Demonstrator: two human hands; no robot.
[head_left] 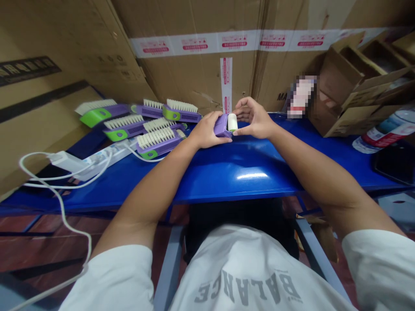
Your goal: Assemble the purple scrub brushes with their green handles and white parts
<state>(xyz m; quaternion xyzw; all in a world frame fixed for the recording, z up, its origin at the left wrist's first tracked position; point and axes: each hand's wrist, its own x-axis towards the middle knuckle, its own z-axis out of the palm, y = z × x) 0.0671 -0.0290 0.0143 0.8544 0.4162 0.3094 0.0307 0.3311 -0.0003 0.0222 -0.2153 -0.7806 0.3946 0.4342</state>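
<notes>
My left hand is closed around a purple slotted brush body, with the thumb along its lower edge. At the right end of this body stands a short white cylinder with a green base. I cannot tell whether the cylinder is fixed to the body. Beside it, my right hand has its fingers curved and spread. Its thumb tip is at the cylinder's green base. Several purple and green brushes with cream bristles, one of them a near brush, lie in a loose pile left of my left hand.
A white power strip with plugged-in white cables lies at the left of the blue table. Large cardboard boxes wall the back. At the right are open cartons, a water bottle and a dark phone-like object.
</notes>
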